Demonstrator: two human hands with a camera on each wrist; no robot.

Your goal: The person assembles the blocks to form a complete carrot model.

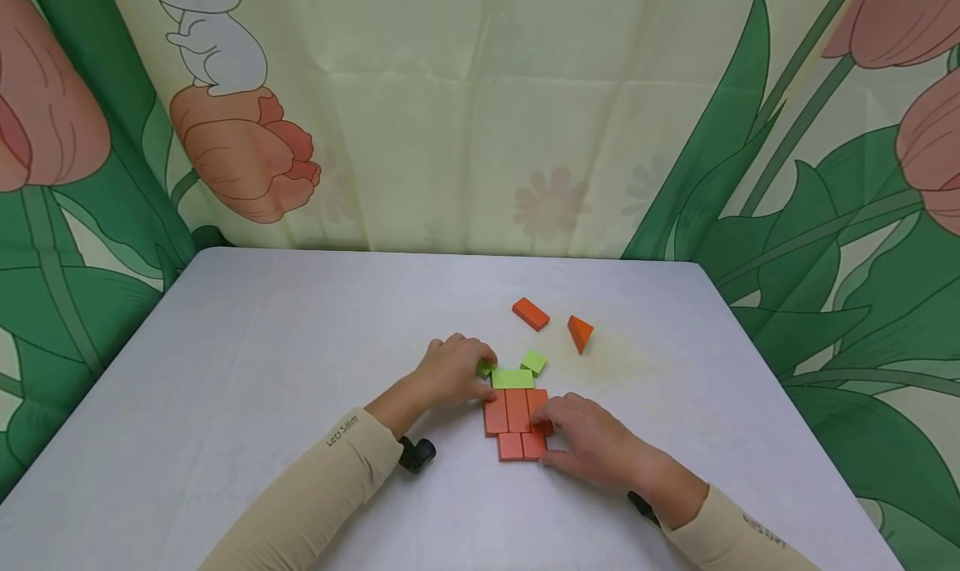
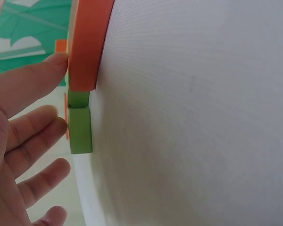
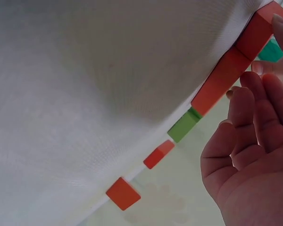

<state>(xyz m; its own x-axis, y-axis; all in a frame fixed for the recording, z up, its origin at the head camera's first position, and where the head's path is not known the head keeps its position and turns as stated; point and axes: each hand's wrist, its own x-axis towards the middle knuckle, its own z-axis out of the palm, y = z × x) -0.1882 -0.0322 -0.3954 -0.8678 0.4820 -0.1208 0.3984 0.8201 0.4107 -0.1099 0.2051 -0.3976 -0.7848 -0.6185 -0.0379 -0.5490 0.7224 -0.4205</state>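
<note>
On the table, red blocks (image 1: 517, 410) lie flat side by side, with smaller red blocks (image 1: 511, 447) against their near edge. A green rectangular block (image 1: 513, 379) lines their far edge. My left hand (image 1: 452, 373) touches a small green block (image 1: 484, 369) with its fingertips, partly hiding it, while its thumb rests on the leftmost red block. In the left wrist view its fingers look fairly straight. My right hand (image 1: 596, 442) lies over the right side of the red group, its thumb touching the lower right block. Another green block (image 1: 534, 362) sits askew at the far right corner.
An orange-red rectangular block (image 1: 531, 313) and an orange triangular block (image 1: 580, 334) lie apart farther back. White cloth (image 1: 300, 329) covers the table. Behind it hangs a printed curtain (image 1: 480, 137) with tulips and a rabbit.
</note>
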